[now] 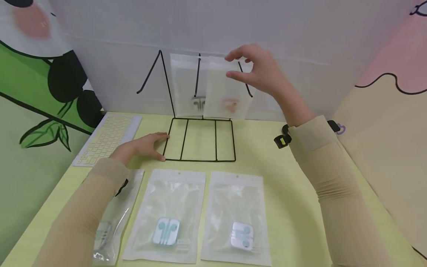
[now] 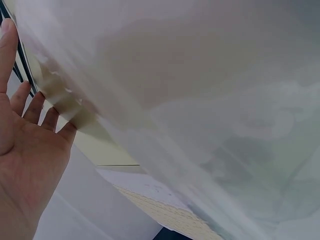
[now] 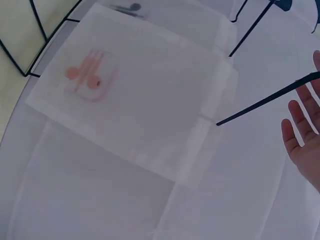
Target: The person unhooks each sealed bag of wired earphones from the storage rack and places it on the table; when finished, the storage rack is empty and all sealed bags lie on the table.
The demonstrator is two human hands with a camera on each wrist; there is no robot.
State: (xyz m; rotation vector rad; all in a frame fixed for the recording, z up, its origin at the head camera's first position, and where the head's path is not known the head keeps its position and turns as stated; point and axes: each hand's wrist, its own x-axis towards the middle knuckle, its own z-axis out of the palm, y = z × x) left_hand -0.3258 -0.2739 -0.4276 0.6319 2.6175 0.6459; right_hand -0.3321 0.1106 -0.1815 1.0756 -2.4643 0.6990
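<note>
A black wire display rack [image 1: 200,161] stands against the back wall. From its middle hook hangs a white pouch [image 1: 183,81] with dark earphones showing through; a second pouch [image 1: 218,87], with reddish earphones, hangs from the right hook [image 1: 247,84]. My right hand [image 1: 258,68] is raised beside that hook, thumb and fingers apart with nothing between them. In the right wrist view the hook overlaps my fingers [image 3: 303,117]. My left hand [image 1: 146,145] rests at the left side of the rack's base, thumb and fingers spread against the wire.
Nearest me lie three zip pouches with cased earphones: one at the left [image 1: 128,207] partly under my left forearm, one in the middle [image 1: 178,194], one at the right [image 1: 235,202]. A white keyboard [image 1: 108,137] sits at the back left. The rack's left hook [image 1: 148,72] juts forward.
</note>
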